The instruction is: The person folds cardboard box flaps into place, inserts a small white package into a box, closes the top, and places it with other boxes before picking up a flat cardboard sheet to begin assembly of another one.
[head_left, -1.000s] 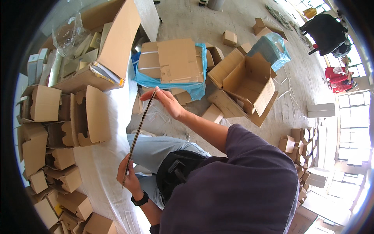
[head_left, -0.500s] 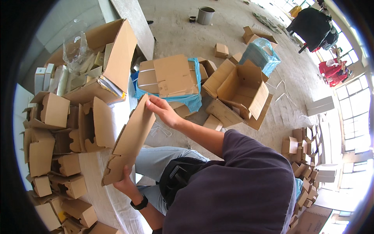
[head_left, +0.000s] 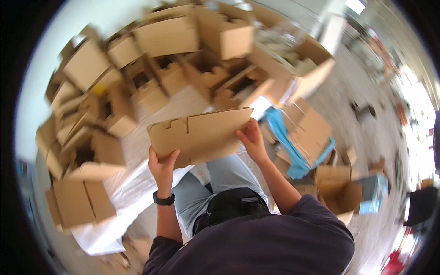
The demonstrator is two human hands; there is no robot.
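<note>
Between my two hands is a flat, folded cardboard box (head_left: pixel 201 135), brown, with notches cut along its far and left edges. My left hand (head_left: pixel 162 168) grips its near left corner, thumb on top and the other fingers around the edge. At the right end my right hand (head_left: pixel 251 138) pinches the board, thumb on its face. The piece is held above my lap, in front of the table's white cover (head_left: pixel 137 183). Beyond it stand several opened cardboard boxes with notched flaps, the closest an open box (head_left: pixel 243 89).
Opened boxes (head_left: pixel 165 36) crowd the table's far and left sides. A large carton (head_left: pixel 316 59) with clear plastic stands at the far right. Right of me, flat cardboard (head_left: pixel 309 137) lies on blue plastic (head_left: pixel 286 149), near an open carton (head_left: pixel 341 195) and a grey bucket (head_left: pixel 365 112).
My view has swung left toward the table, blurring the surroundings. The cardboard has gone from steeply slanted to nearly level across my front, still in both hands.
</note>
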